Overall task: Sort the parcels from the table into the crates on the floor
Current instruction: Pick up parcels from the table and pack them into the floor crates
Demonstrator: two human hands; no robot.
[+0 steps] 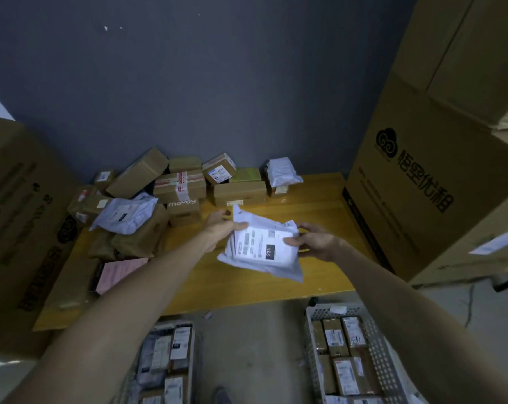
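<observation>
Parcels [344,371] fill both floor crates [378,345] [193,357]; hands [217,225] [319,240] grip white mailer [261,246].

the mailer [279,265] is thin white plastic film, crinkled and faintly shiny, with a matt paper label [248,243] stuck flat on it. the worktop [319,199] looks like yellow wood, smooth with a soft sheen. the boxes [137,173] piled on it are matt brown cardboard, one banded with glossy tape [182,182]. the right crate [384,339] is pale perforated plastic. the floor [247,339] is dull grey, concrete-like and rough. the wall [217,83] is matt dark paint.
</observation>
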